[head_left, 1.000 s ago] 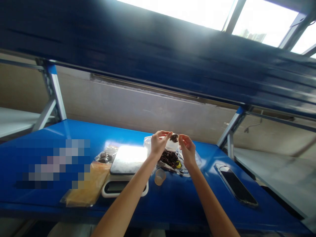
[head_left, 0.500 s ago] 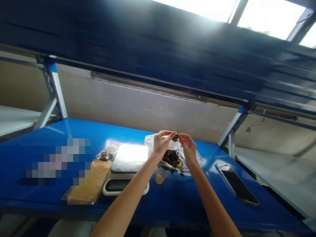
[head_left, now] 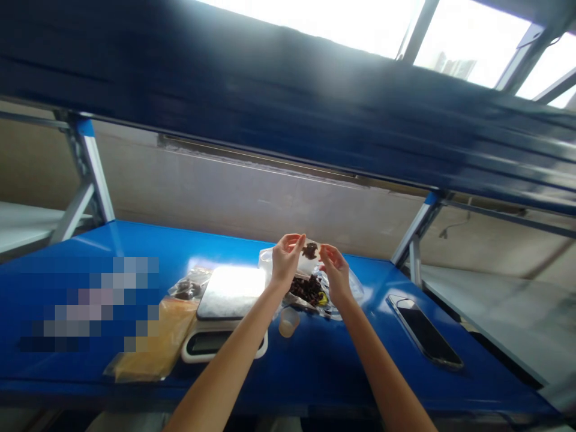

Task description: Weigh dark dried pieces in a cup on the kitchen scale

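Observation:
Raised over the table, my left hand [head_left: 285,261] pinches one side of a small translucent packet [head_left: 310,250] with dark brown bits in it. The packet's other side is pinched by my right hand [head_left: 335,273], so it is spread out between them. Below and behind the hands lies an open clear plastic bag [head_left: 355,289] with a heap of dark brown pieces [head_left: 306,289] and a small yellow spot. Near my left wrist a small translucent cup [head_left: 288,322] is on the table, its mouth tilted towards me. The packet's exact kind is hard to make out.
Left of my arms sits a white kitchen scale [head_left: 234,293], partly covered by my left forearm. Beside it are a flat bag of tan material [head_left: 157,342] and a clear bag with dark contents [head_left: 191,285]. A phone [head_left: 425,331] lies at right. A blue shelf [head_left: 270,102] hangs overhead.
My hands have moved slightly apart, and the dark bits between them now show spread out in the translucent packet. The whole view has shifted a little.

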`<state>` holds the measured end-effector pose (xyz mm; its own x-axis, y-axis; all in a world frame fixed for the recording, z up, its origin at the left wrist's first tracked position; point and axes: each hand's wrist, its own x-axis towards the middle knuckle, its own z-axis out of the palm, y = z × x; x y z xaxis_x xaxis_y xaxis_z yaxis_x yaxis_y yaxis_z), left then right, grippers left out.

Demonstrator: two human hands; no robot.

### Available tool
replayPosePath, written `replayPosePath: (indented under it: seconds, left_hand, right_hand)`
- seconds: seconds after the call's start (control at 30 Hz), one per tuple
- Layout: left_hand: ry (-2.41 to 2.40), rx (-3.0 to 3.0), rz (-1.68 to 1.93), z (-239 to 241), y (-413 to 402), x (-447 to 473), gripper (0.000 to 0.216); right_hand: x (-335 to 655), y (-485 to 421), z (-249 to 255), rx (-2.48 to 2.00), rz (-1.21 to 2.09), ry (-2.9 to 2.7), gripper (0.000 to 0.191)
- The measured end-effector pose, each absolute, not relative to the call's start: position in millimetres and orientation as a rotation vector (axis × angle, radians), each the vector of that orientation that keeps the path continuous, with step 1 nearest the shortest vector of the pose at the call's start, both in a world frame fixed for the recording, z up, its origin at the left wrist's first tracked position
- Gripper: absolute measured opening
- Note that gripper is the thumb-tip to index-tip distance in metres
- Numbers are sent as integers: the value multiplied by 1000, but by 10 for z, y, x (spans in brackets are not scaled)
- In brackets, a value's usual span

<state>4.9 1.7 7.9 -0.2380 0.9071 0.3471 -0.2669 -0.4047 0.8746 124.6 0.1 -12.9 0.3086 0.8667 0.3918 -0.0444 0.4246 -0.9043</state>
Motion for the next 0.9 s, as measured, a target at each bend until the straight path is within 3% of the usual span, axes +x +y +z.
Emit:
replayPosePath:
  seconds: [0.13, 0.3, 0.47, 0.67, 0.9]
  left_hand:
    - [834, 1150, 1587, 69, -23, 46, 55]
    - [870, 1056, 1551, 11, 23, 29, 37]
    - [742, 661, 1735, 31, 118, -41, 19]
    - [583, 498, 1726, 129, 83, -105, 25]
    - [522, 517, 1737, 134, 71, -98, 15]
  right_hand:
    - [1198, 0, -146, -963, 874, -1020, 45]
    - [1180, 33, -155, -949, 898, -920, 52]
    - [1160, 43, -158, -904, 717, -1027, 44]
    - [1112, -41, -153, -858, 568, -1295, 38]
    - [1075, -78, -157, -854, 417, -1385, 20]
